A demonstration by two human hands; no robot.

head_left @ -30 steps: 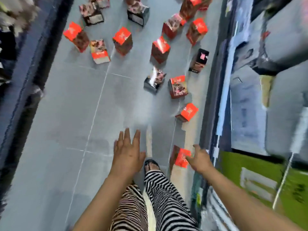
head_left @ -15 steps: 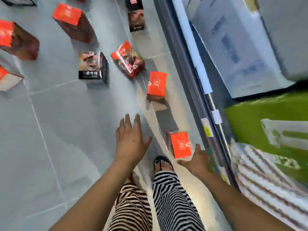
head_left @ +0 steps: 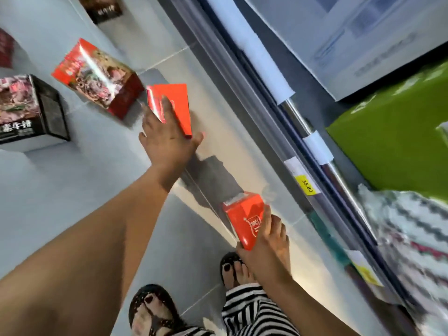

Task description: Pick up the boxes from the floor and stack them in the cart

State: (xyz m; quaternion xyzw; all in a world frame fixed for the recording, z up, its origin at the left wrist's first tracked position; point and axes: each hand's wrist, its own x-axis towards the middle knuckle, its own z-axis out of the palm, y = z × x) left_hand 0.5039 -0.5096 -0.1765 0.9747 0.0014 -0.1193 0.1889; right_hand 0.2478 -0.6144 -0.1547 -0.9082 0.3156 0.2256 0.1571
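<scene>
Left hand (head_left: 167, 139) fingers clamp one red box (head_left: 174, 103) lying ahead on the floor (head_left: 72, 185); right hand (head_left: 266, 241) fingers clamp a nearer red box (head_left: 244, 219).

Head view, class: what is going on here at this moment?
A person is bending over a tiled floor strewn with boxes. The left hand is on one red box, and the right hand grips another red box near the feet. Neither is clearly lifted yet. No cart is clearly visible.
</scene>
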